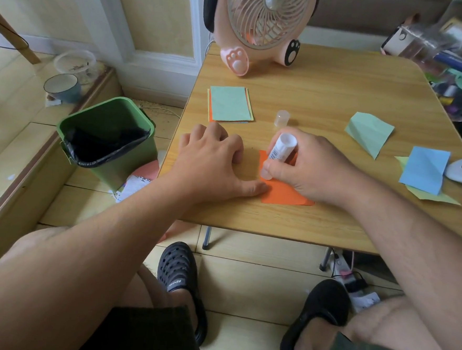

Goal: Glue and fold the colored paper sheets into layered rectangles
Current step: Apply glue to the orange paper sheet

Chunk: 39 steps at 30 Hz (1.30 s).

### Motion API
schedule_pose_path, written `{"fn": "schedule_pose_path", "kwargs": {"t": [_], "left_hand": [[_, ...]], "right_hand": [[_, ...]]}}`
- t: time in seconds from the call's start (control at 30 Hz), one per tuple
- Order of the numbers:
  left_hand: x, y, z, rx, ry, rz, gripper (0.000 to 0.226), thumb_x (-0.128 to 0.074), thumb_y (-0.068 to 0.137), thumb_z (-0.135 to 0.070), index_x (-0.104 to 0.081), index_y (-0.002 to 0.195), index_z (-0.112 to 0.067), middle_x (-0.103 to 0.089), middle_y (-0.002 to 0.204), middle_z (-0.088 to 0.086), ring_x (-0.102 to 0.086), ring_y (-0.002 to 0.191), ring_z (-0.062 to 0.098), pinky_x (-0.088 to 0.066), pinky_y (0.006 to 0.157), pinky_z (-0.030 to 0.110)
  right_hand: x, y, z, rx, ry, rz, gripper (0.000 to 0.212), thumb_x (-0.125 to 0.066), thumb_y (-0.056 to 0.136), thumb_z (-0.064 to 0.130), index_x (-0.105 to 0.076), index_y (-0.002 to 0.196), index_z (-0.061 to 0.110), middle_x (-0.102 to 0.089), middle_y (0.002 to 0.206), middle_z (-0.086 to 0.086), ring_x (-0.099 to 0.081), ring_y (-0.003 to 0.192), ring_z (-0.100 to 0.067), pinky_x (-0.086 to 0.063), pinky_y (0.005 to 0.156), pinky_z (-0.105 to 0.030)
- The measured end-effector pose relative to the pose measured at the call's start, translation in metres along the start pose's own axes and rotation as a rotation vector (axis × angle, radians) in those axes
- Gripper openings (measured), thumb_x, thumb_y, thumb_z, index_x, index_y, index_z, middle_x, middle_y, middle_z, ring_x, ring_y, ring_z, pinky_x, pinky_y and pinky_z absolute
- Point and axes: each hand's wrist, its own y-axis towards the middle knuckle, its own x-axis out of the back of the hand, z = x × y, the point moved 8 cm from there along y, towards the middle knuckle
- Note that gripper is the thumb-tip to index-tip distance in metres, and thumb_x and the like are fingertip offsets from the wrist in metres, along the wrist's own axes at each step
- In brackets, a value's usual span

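Mid-task: right hand (307, 163) grips glue stick (279, 153), tip down on orange sheet (285, 196) at near centre; left hand (211, 162) flat, thumb pinning it. Folded pieces (369, 134) lie right; unused stack (230, 103) far left remains.

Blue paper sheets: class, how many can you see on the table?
1: the blue sheet lies near the table's right edge, on a yellow-green sheet. The stack may hide more.
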Motion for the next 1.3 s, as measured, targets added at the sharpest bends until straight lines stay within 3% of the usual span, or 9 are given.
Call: {"fn": "schedule_pose_path", "kwargs": {"t": [0.2,0.33,0.53,0.67,0.8,0.97,1.23,1.3], "left_hand": [[0.001,0.0,0.0,-0.007,0.004,0.013,0.08,-0.04,0.055,-0.104,-0.051,0.094,-0.035,-0.041,0.114,-0.005,-0.039,0.115,0.025,-0.03,0.101,0.044],[0.0,0.0,-0.002,-0.01,0.01,0.022,0.077,-0.043,0.057,-0.103,-0.05,0.093,-0.035,-0.041,0.114,-0.005,-0.039,0.115,0.025,-0.029,0.099,0.043],[0.002,-0.001,0.0,-0.003,0.004,0.019,0.08,-0.038,0.054,-0.105,-0.049,0.093,-0.036,-0.041,0.114,-0.005,-0.039,0.115,0.025,-0.03,0.1,0.043],[0.001,-0.001,-0.001,-0.007,0.004,0.022,0.079,-0.041,0.056,-0.105,-0.049,0.093,-0.036,-0.041,0.115,-0.005,-0.039,0.116,0.025,-0.029,0.101,0.044],[0.002,-0.001,-0.001,-0.008,0.006,0.023,0.077,-0.044,0.057,-0.104,-0.05,0.094,-0.036,-0.041,0.116,-0.005,-0.039,0.117,0.026,-0.029,0.102,0.044],[0.001,-0.001,-0.001,-0.014,0.01,0.033,0.078,-0.041,0.057,-0.105,-0.049,0.095,-0.037,-0.041,0.116,-0.005,-0.038,0.118,0.026,-0.029,0.102,0.045],[0.001,-0.001,-0.001,-0.01,0.016,0.03,0.081,-0.037,0.054,-0.106,-0.05,0.093,-0.036,-0.04,0.114,-0.005,-0.039,0.117,0.026,-0.029,0.102,0.046],[0.002,-0.001,-0.001,-0.011,0.017,0.029,0.081,-0.037,0.054,-0.106,-0.05,0.094,-0.036,-0.04,0.115,-0.005,-0.039,0.117,0.026,-0.029,0.102,0.046]], "right_hand": [[0.007,-0.003,-0.008,-0.034,0.001,-0.002,0.026,-0.076,0.083,0.044,-0.061,0.093,0.025,-0.075,0.085,0.006,-0.063,0.077,-0.02,-0.052,0.069,-0.039],[0.011,-0.007,-0.011,-0.034,0.033,0.021,0.018,-0.075,0.088,0.034,-0.061,0.094,0.024,-0.075,0.081,0.021,-0.058,0.069,-0.001,-0.046,0.063,-0.025],[0.021,-0.013,-0.019,-0.057,0.03,0.009,0.016,-0.077,0.088,0.032,-0.063,0.091,0.025,-0.072,0.076,0.026,-0.057,0.068,0.003,-0.041,0.056,-0.014],[0.025,-0.016,-0.023,-0.074,0.05,0.013,0.015,-0.078,0.088,0.03,-0.063,0.09,0.025,-0.074,0.079,0.023,-0.06,0.072,0.0,-0.045,0.064,-0.021],[0.03,-0.019,-0.029,-0.089,0.052,0.011,0.014,-0.077,0.09,0.029,-0.063,0.091,0.025,-0.073,0.078,0.025,-0.058,0.07,0.006,-0.041,0.065,-0.019],[0.035,-0.023,-0.034,-0.115,0.039,0.009,0.013,-0.075,0.09,0.028,-0.063,0.093,0.024,-0.075,0.082,0.023,-0.062,0.081,-0.007,-0.049,0.075,-0.034],[0.042,-0.026,-0.041,-0.119,0.027,-0.003,0.012,-0.073,0.091,0.026,-0.061,0.093,0.025,-0.075,0.081,0.023,-0.058,0.072,0.0,-0.045,0.069,-0.029],[0.043,-0.026,-0.042,-0.11,0.029,-0.015,0.012,-0.073,0.091,0.025,-0.062,0.093,0.025,-0.074,0.079,0.025,-0.057,0.069,0.003,-0.044,0.065,-0.021]]}}
